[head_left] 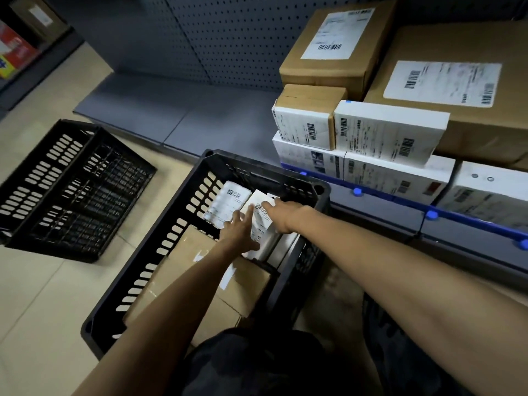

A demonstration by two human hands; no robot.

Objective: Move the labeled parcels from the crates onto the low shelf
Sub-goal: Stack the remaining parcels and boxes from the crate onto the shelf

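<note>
Both hands reach into the black slotted plastic crate [257,167], at its far end. There a white rectangular parcel with a barcode label [261,224] lies between them. The left hand [243,232] rests on the parcel's left side with fingers spread and straight. The right hand [281,217] covers its right edge, one finger laid across the top of the label. Whether the rest of that hand grips the parcel cannot be told.

Just left of the parcel in the crate lies a second white labelled parcel [225,201]; nearer the person are brown cardboard boxes [200,252]. Beyond the crate runs the grey metal low shelf [200,121]. A stack of brown and white labelled parcels [385,132] stands on it, to the crate's right. Left of the crate, another black slotted crate [71,190] sits on the pale tiled floor [43,295].
</note>
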